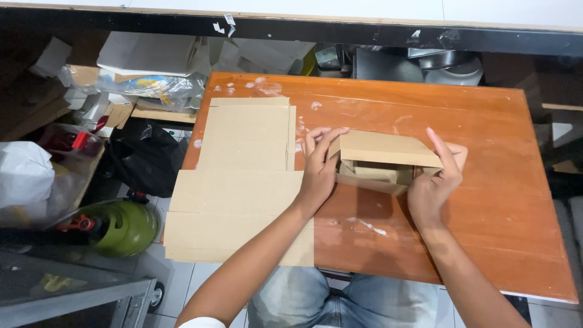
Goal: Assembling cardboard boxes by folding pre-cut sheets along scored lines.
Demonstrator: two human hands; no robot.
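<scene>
Nearest, blue jeans [340, 300] are seen below the near edge of the orange surface [486, 200]. A stack of flat cardboard sheets [243, 182] is laid along the left edge, overhanging the near left corner. Towards the middle, a half-folded cardboard box [382, 161] is held between both hands. The left hand [319, 173] is pressed to the box's left side, its fingers [319, 136] curled onto the top flap. The right hand [434, 185] is set against the right side, its fingers [443, 152] laid straight along the flap's edge. For a clean fold, both sides are probably best squeezed evenly while the flap is kept square. Beyond the far edge, metal pots [452, 67] and white boxes [152, 54] are stored.
</scene>
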